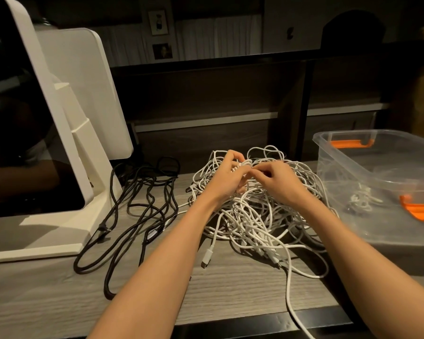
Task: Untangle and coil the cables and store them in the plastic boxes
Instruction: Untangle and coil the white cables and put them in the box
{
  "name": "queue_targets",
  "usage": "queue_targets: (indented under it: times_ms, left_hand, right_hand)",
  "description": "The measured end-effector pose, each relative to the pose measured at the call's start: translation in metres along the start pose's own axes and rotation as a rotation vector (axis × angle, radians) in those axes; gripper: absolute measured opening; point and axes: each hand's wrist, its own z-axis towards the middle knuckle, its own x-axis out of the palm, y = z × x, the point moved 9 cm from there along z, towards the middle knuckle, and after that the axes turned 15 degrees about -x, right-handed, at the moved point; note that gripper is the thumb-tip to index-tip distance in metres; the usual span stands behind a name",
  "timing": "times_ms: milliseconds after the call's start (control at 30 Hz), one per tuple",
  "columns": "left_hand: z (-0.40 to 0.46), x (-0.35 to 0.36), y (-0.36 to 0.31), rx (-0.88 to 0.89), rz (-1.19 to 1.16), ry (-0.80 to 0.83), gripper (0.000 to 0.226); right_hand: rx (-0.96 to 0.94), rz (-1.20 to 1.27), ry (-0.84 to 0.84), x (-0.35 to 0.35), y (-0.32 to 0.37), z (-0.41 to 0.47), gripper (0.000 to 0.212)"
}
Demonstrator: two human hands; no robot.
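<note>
Clearly the untangling step is in hand: both hands work at the far top of the white cable tangle [252, 211], which lies mid-desk [230, 297]. The left hand [227, 178] curls its fingers round several strands; the right hand [278, 183] pinches strands just beside it. Black cables [137, 204] sprawl loose to the left, near a white stand [83, 148]. At right a clear plastic box [367, 189] already holds a small white bundle [361, 199]. Next, I judge, one strand must be traced to a free plug [207, 258] and drawn out before coiling.
</note>
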Motion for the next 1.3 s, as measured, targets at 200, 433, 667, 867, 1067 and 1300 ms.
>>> queue_targets:
  times_ms: [200, 433, 667, 867, 1067, 1300]
  left_hand:
    - [0.001, -0.006, -0.003, 0.068, 0.136, -0.112, 0.007]
    - [0.009, -0.017, 0.011, -0.037, 0.007, -0.214, 0.029]
    - [0.015, -0.016, 0.015, -0.104, -0.116, -0.182, 0.029]
    - [0.015, -0.01, 0.015, -0.112, -0.134, -0.107, 0.022]
    - [0.009, -0.005, 0.012, -0.095, -0.142, -0.023, 0.022]
    - [-0.002, 0.002, 0.002, -0.011, -0.058, 0.019, 0.035]
  right_hand:
    - [0.008, -0.062, 0.08, 0.003, -0.002, -0.002, 0.025]
    - [-0.159, -0.181, 0.251, 0.024, 0.02, 0.0, 0.023]
    - [-0.238, -0.187, 0.1, 0.012, 0.018, 0.001, 0.021]
    - [0.02, 0.334, -0.242, -0.005, -0.004, -0.005, 0.007]
    - [0.11, 0.784, -0.106, 0.014, 0.0, -0.009, 0.009]
    - [0.135, 0.586, 0.008, 0.019, -0.008, -0.006, 0.022]
